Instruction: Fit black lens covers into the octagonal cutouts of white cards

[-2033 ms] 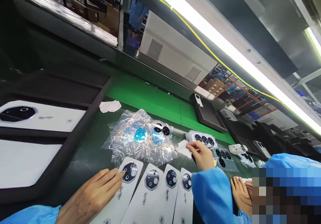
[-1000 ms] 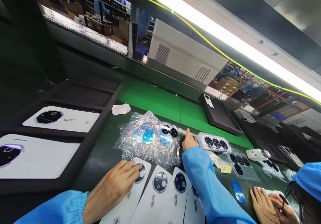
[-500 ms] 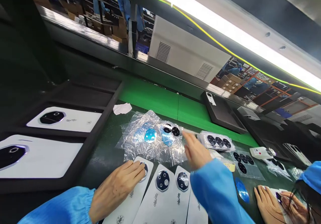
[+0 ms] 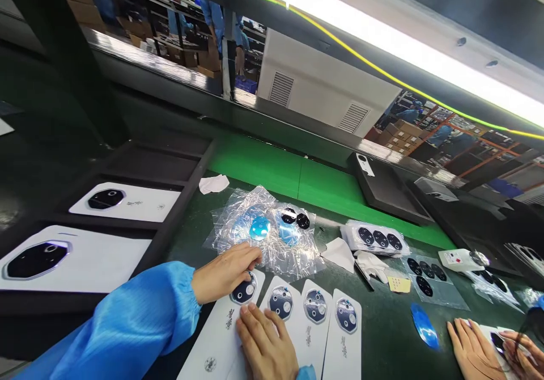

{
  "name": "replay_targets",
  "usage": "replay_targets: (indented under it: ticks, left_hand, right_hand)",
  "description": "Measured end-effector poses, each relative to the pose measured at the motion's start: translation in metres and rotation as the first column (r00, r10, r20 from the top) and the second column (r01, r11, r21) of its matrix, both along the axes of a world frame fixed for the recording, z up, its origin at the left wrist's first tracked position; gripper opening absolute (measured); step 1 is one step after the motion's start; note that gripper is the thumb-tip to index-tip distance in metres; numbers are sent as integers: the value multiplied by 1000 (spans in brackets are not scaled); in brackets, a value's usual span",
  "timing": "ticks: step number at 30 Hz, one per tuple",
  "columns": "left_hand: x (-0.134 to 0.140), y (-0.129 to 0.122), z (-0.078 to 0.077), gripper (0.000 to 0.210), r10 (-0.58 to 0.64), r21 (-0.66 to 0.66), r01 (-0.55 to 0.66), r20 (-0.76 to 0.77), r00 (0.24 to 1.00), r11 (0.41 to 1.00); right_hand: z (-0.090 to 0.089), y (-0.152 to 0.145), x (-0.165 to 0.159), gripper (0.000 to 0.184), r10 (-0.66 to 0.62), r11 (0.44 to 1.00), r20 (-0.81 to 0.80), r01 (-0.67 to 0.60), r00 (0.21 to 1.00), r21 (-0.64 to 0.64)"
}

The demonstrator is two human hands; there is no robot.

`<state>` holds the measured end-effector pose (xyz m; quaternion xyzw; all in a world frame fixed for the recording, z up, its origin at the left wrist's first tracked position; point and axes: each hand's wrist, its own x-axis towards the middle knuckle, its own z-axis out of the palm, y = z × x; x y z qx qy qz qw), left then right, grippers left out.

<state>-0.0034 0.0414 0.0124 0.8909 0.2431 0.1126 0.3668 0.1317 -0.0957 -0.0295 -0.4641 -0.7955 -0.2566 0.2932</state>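
Several white phone back covers lie side by side, each with a dark lens plate at its top. My left hand (image 4: 229, 269) reaches over the upper end of the leftmost back cover (image 4: 216, 332), its fingers loosely bent beside the dark lens plate (image 4: 244, 290). I see nothing held in it. Flat and with fingers stretched out, my right hand (image 4: 270, 340) rests on the covers just below. To its right are a back cover (image 4: 313, 340) and another one (image 4: 342, 351). Beyond my hands spreads a pile of clear plastic film (image 4: 276, 255) with a blue disc (image 4: 259, 228).
At left, a black tray (image 4: 170, 218) holds two covers. A stack with black discs (image 4: 378, 239), white cloth (image 4: 339, 253), yellow note (image 4: 399, 284) and blue film piece (image 4: 424, 326) lie rightward. A co-worker's hand (image 4: 474, 346) works at far right.
My right hand has come back from the plastic film, down and left onto the covers. My left hand has shifted slightly up and right. The view has turned a little.
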Motion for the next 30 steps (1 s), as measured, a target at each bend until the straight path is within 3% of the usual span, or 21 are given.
replay_targets:
  ticks: [3,12,16,23,27,30]
  left_hand:
    - [3,3,0,30,-24,-4,23,-23,999,1000]
    - [6,10,-14,19,-88,71,88,-1,996,994]
    - [3,8,-20,21,-112,131,109,18,994,985]
    - [1,-7,-26,30,-104,267,91,34,994,959]
    - [-7,-21,-26,30,-88,435,54,58,994,899]
    - [-17,-33,-25,30,-69,435,13,111,991,900]
  right_hand:
    - [1,-2,2,38,21,999,36,-19,999,-42]
    - [-6,1,-5,42,-1,1000,-144,5,990,27]
    - [-8,-1,0,39,17,999,-96,-20,995,-26]
    - [-9,-2,-2,43,-2,999,-131,-2,991,-32]
    - [-4,-2,-4,45,-20,1000,-139,18,990,-10]
    - [-2,-1,-5,47,-29,1000,-144,28,989,-11]
